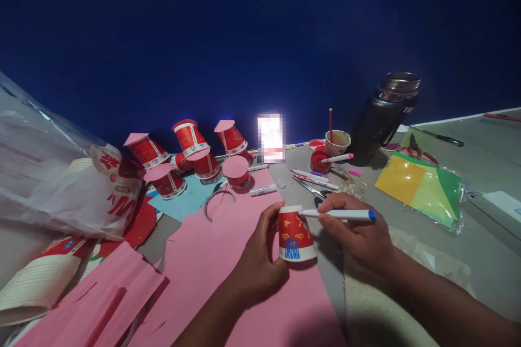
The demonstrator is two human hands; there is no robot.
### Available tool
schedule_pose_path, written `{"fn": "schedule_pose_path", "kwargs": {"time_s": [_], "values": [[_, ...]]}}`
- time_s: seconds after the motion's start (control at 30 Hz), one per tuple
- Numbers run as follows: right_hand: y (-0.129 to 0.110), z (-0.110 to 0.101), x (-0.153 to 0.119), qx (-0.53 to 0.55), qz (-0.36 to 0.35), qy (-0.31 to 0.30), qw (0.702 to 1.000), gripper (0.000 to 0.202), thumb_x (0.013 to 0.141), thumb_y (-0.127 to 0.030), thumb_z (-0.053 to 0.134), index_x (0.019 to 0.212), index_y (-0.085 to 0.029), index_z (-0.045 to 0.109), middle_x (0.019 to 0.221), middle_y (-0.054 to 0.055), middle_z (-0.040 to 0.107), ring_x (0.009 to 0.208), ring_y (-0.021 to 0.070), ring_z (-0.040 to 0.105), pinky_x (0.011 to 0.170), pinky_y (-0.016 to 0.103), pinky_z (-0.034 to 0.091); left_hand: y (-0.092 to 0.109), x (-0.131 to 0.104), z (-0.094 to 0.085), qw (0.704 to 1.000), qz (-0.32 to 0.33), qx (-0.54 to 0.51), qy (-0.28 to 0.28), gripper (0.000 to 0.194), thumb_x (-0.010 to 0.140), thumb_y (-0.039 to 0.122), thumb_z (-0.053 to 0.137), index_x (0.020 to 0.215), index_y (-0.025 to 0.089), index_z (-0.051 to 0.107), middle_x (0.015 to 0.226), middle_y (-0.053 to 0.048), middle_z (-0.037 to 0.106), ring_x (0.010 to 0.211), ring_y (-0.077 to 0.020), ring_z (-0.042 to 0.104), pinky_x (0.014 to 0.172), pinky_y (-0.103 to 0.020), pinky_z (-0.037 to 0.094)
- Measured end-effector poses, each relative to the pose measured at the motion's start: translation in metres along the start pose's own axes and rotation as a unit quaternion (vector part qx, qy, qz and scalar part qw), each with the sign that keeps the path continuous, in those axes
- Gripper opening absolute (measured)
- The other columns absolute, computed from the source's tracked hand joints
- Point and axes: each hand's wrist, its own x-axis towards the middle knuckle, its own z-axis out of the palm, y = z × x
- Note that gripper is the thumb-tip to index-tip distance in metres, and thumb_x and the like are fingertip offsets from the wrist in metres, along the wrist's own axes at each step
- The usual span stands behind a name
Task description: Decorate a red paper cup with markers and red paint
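Observation:
Upside down over the pink paper (211, 282) is a red paper cup (296, 227) with gold stars and blue marker strokes near its wide rim. My left hand (264, 255) wraps around the cup's left side. In my right hand (358, 227) is a white marker (345, 214) with a blue end, lying roughly level and pointing left. Its tip is at the cup's upper right side; whether it touches, I cannot tell. Behind the hands lie scissors (311, 190) and a few more markers (313, 179).
Several red cups with pink paper tops (236, 173) stand at the back left, near a tape roll (220, 205). A plastic bag (81, 173) and stacked cups (44, 276) are at left. A dark flask (385, 119), a paper cup (337, 142) and a coloured paper packet (421, 190) are at right.

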Motion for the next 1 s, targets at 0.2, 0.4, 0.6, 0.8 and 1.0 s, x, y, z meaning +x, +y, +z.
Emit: {"fn": "schedule_pose_path", "kwargs": {"time_s": [0.2,0.4,0.6,0.8,1.0], "values": [[0.0017,0.0004,0.0001,-0.014,-0.008,-0.007,1.000,0.010,0.094,-0.022,0.071,0.085,-0.023,0.073,0.071,-0.001,0.075,0.058,0.0139,0.070,0.056,0.021,0.055,-0.0040,0.0004,-0.0026,0.999,0.018,0.026,-0.006,0.099,0.067,-0.010,0.059,0.155,0.031,0.041,0.162,-0.012,0.052,0.152,-0.0325,0.050,0.125,-0.050,0.045],[0.0005,-0.0010,0.0006,-0.021,-0.019,-0.023,0.999,0.011,0.095,-0.026,0.071,0.085,-0.022,0.073,0.073,0.001,0.076,0.060,0.0153,0.071,0.058,0.024,0.055,-0.0029,0.0016,-0.0024,0.999,0.025,0.027,-0.012,0.097,0.069,-0.008,0.062,0.156,0.029,0.041,0.162,-0.014,0.051,0.152,-0.0345,0.050,0.124,-0.052,0.046],[-0.0006,-0.0014,0.0006,-0.024,-0.007,-0.022,0.999,0.018,0.097,-0.034,0.069,0.084,-0.022,0.073,0.071,0.003,0.075,0.058,0.0169,0.068,0.056,0.027,0.054,-0.0040,0.0007,-0.0022,0.999,0.032,0.017,-0.015,0.097,0.068,-0.008,0.061,0.156,0.029,0.041,0.161,-0.014,0.051,0.152,-0.0347,0.049,0.126,-0.054,0.044],[-0.0001,-0.0023,0.0020,-0.046,-0.035,-0.027,0.998,0.015,0.097,-0.027,0.067,0.084,-0.022,0.072,0.071,0.002,0.075,0.059,0.0167,0.069,0.056,0.027,0.054,-0.0031,0.0008,-0.0019,0.999,0.031,0.036,-0.012,0.094,0.071,-0.008,0.064,0.155,0.030,0.041,0.161,-0.013,0.050,0.152,-0.0348,0.049,0.125,-0.053,0.046],[0.0020,-0.0009,0.0012,-0.047,-0.031,-0.022,0.998,0.016,0.096,-0.027,0.067,0.082,-0.022,0.072,0.069,0.002,0.074,0.057,0.0161,0.068,0.055,0.026,0.054,-0.0009,0.0015,-0.0017,0.999,0.027,0.032,-0.011,0.093,0.071,-0.007,0.064,0.154,0.029,0.042,0.161,-0.014,0.051,0.151,-0.0350,0.050,0.123,-0.052,0.048]]}}
